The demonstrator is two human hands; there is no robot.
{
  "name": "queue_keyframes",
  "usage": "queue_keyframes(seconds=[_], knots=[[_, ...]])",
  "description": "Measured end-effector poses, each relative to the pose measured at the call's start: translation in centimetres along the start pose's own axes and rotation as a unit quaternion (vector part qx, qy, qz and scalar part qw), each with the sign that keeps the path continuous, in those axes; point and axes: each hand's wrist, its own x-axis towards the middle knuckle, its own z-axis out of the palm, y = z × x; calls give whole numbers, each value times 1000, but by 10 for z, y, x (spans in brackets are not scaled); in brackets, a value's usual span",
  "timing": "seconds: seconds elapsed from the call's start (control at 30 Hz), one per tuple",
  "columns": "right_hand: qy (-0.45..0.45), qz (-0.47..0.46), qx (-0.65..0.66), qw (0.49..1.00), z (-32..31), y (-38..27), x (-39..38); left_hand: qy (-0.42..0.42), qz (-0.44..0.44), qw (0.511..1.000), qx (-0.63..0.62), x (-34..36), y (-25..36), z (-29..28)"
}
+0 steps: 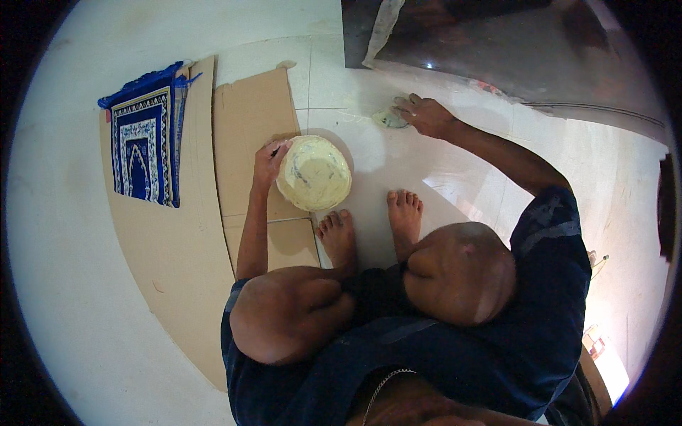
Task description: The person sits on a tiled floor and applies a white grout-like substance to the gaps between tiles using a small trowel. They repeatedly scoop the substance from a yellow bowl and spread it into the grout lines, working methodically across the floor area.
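My left hand [270, 160] grips the rim of a round container [316, 170] with pale cream-yellow paste spread inside, held above the cardboard and tiles in front of my left foot [337, 238]. Farther forward and right, my right hand [423, 113] has its fingers bent over a small, pale greenish, roundish thing [389, 122] low by the floor near the dark panel's edge; I cannot make out what it is or how firmly it is held. My right foot [405, 216] is bare on the tiles, and both my knees are bent up beneath me.
Cardboard sheets [249, 106] cover the floor at left, with a folded blue patterned mat [142, 145] on them. A glossy dark panel [511, 50], streaked with pale residue, stands along the top right. A dark edge [666, 206] shows at the far right. Light tiles [270, 53] surround these.
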Motion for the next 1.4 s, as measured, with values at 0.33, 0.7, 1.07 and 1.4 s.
queue_keyframes(seconds=[0.33, 0.7, 1.07, 1.4], knots=[[17, 312, 155, 937, -24, -8, -48, 12, -50, 996, -73, -6, 11, 1], [87, 477, 214, 848, 12, -65, -20, 17, -60, 997, -34, -7, -9, -1], [102, 403, 250, 874, 2, -121, 69, 74, -94, 993, 11, -25, -9, -3], [97, 214, 194, 952, 27, -118, 131, 205, -21, 978, -28, -76, -10, -3]])
